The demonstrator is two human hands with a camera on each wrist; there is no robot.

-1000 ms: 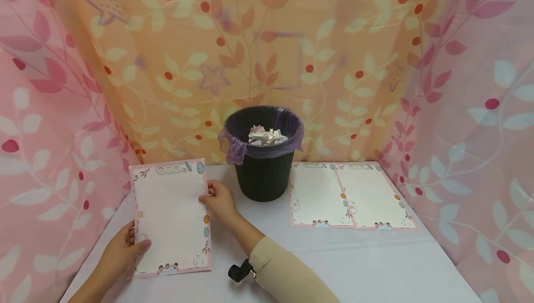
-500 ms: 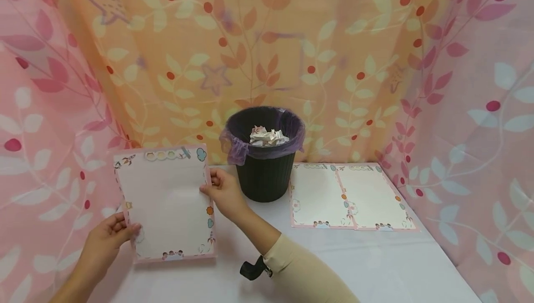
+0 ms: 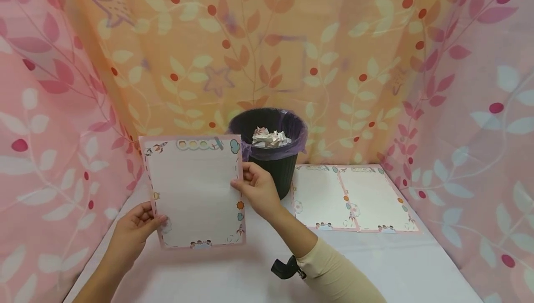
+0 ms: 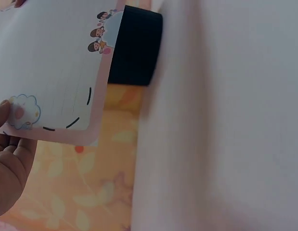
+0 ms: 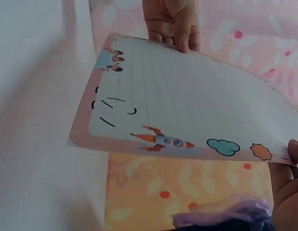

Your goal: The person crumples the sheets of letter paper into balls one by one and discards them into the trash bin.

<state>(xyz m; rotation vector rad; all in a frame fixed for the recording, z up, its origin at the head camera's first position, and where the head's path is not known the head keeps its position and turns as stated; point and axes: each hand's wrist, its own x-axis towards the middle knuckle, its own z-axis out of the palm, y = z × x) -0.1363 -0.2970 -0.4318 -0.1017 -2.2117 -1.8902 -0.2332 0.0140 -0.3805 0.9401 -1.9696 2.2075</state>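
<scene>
A sheet of lined paper (image 3: pixel 198 196) with a pink border and small cartoon prints is held up above the table in the head view. My left hand (image 3: pixel 132 233) pinches its lower left edge, thumb on the front and fingers behind. On the opposite edge, about halfway up, my right hand (image 3: pixel 260 189) pinches it the same way. The right wrist view shows the sheet (image 5: pixel 187 96) slightly bowed between both hands, with a rocket, a cloud and an orange shape along one edge. In the left wrist view only the thumb and part of the left hand (image 4: pixel 11 168) show.
Just behind the sheet stands a black bin (image 3: pixel 283 168) with a purple liner (image 3: pixel 298 143); crumpled paper (image 3: pixel 270 137) lies in it. Two similar sheets, a left one (image 3: pixel 319 198) and a right one (image 3: pixel 377 198), lie side by side on the white table (image 3: pixel 375 266). Patterned curtains (image 3: pixel 333 62) enclose it.
Both hands have lifted the sheet off the table and carried it to the right, so it now partly covers the bin's left side. The two lying sheets stay where they were.
</scene>
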